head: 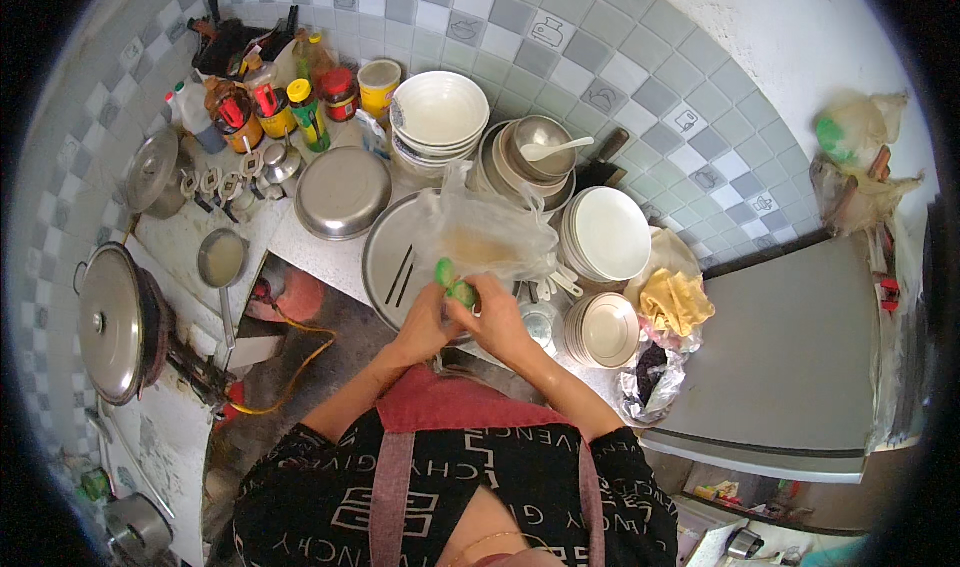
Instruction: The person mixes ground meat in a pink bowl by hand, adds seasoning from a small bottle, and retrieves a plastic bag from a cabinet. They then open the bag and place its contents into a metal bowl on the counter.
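Observation:
My left hand and my right hand meet over the near part of a round metal tray. Between their fingers is a small green item, perhaps a vegetable or a tied green wrapping; I cannot tell which. Just beyond it, a translucent plastic bag with something brownish inside rests over the tray. A pair of dark chopsticks lies on the tray, left of my hands.
Stacked white bowls, plates and small dishes surround the tray. An upturned metal basin is at its left. Farther left are a ladle and a lidded wok. Bottles line the wall; a cleaver handle points up behind.

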Demonstrator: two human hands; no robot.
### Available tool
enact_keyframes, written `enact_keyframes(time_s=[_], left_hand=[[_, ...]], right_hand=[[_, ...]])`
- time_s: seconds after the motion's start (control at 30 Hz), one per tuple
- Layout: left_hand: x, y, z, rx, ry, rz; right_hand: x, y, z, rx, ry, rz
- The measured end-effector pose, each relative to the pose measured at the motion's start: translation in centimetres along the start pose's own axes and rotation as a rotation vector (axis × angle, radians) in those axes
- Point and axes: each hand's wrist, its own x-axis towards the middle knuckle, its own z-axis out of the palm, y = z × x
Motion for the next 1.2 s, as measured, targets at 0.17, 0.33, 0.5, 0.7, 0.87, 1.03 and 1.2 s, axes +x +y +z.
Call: enact_keyframes(time_s=[0.17,0.33,0.5,0.7,0.87,1.03,1.2], left_hand=[[-0.1,0.3,-0.9,0.169,-0.056,0.119],[-0.3,-2.1,-0.3,0.172,-0.04,0.148],[-0.7,-2.1,-0.1,0.068,0.06,0.107],[-0.7,-2.7,-1.3,0.117,0.089,0.159],[-1.0,-2.8,-1.5,0.123,0.089,0.109],[-1.0,-2.4,-1.0,0.106,0.12,0.141],[-1.2,-2.7,-1.0,0.16,0.138,0.199]], right_hand=[[-0.7,2.8,-1.9,0.037,0.197,0.078],[-5.9,6.7,-2.4,0.044,0.112,0.291],[-6.7,8.7,-1.0,0.174,-0.041,0.468],[-2.9,10.7,3.2,0.058,-0.107,0.495],[-2.6,8.2,2.8,-0.386,0.002,0.271],[-2.6,2.1,1.9,0.009,0.079,-0.001],[-1.3,-0.1,3.2,-0.174,0.0,0.042]])
